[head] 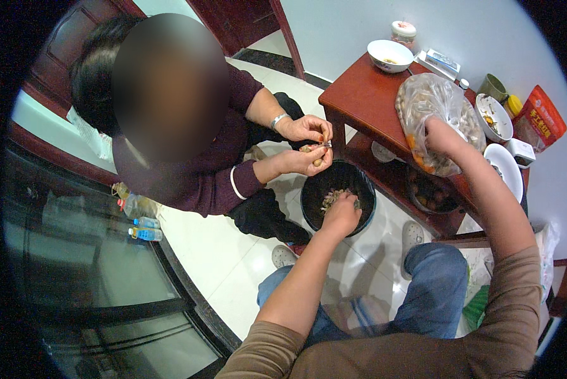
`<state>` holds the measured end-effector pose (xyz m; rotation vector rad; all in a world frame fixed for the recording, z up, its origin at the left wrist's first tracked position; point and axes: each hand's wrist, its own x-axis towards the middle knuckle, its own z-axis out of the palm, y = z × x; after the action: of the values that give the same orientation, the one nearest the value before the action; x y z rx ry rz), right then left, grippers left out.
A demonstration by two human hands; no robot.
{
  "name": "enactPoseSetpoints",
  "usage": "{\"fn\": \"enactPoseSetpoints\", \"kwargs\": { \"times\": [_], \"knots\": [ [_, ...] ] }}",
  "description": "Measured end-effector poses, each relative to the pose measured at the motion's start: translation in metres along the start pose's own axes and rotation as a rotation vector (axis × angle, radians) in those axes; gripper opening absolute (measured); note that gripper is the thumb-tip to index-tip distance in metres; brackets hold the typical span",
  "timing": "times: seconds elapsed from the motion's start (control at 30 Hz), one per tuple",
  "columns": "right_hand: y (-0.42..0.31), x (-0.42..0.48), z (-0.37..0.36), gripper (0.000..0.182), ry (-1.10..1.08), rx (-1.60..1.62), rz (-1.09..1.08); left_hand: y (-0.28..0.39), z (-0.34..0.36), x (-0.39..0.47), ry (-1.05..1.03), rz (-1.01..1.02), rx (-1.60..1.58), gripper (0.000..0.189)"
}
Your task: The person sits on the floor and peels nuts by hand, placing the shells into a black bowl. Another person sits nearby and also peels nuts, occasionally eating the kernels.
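My left hand (342, 215) is over the black-lined bin (310, 189), its fingers hidden from the camera above a pile of small pale scraps (332, 198) inside it. My right hand (442, 135) reaches to the opening of a clear plastic bag (435, 92) full of round, pale tan pieces, on the red wooden table. The fingertips are hidden by the hand and the bag, with something orange low in the bag. Across the bin, another person's hands (317, 147) hold a small pale piece and a small metallic tool.
On the table (359, 90) stand a white bowl (390, 56), a bowl with scraps (493, 117), a white plate (506, 166) and a red pouch (540, 118). A pot (432, 192) sits on the lower shelf. Plastic bottles (145, 234) stand on the floor by the glass door.
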<state>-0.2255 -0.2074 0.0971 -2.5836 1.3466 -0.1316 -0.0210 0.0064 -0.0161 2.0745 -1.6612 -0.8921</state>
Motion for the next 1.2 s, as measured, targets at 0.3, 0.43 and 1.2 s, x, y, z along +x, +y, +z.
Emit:
{"fn": "enactPoseSetpoints", "kwargs": {
  "times": [0.3,0.43,1.2],
  "knots": [
    [-0.017,-0.015,-0.060,0.026,-0.195,-0.022,-0.006,-0.004,0.005,-0.001,0.030,0.131,0.039,0.039],
    [-0.008,-0.019,-0.067,0.023,-0.195,-0.116,-0.139,0.000,0.001,-0.004,-0.002,0.160,0.036,0.036],
    [0.003,-0.058,-0.060,0.011,0.662,-0.057,-0.504,-0.002,0.003,-0.002,-0.181,0.168,0.055,0.035]
  ]
}}
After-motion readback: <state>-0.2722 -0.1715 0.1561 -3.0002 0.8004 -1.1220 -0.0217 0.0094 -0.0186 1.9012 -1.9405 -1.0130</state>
